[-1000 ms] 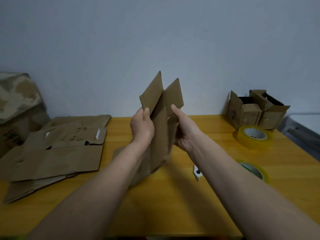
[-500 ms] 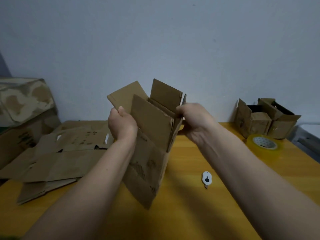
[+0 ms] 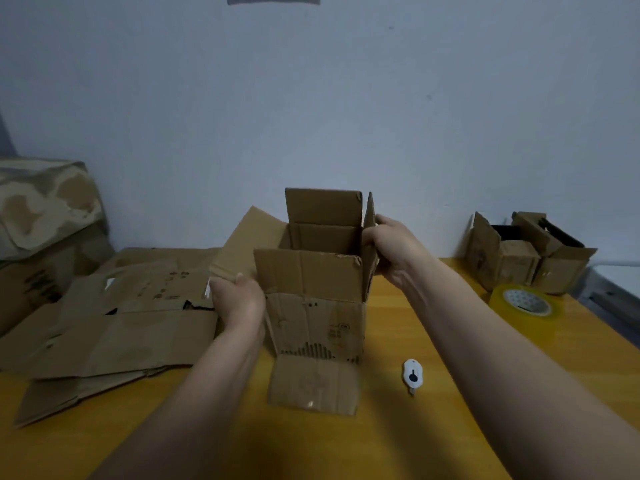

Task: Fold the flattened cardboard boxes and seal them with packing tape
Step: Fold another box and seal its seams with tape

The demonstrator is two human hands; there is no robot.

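Note:
A brown cardboard box (image 3: 317,317) stands upright and squared open at the middle of the yellow table (image 3: 398,438). Its top flaps stick up and one bottom flap lies flat toward me. My left hand (image 3: 237,299) grips the box's left top flap, which leans outward. My right hand (image 3: 391,249) grips the right top flap near its corner. A stack of flattened cardboard boxes (image 3: 114,320) lies to the left. A roll of clear yellowish packing tape (image 3: 526,303) lies flat at the right.
A small white cutter (image 3: 412,375) lies on the table just right of the box. Two small opened cardboard boxes (image 3: 526,254) stand at the back right by the wall. A large wrapped carton (image 3: 41,220) sits at far left. Grey ledge (image 3: 609,296) beyond the table's right edge.
The flat box has been pulled open into a square tube and set upright on the table. Both hands moved apart to its left and right top flaps.

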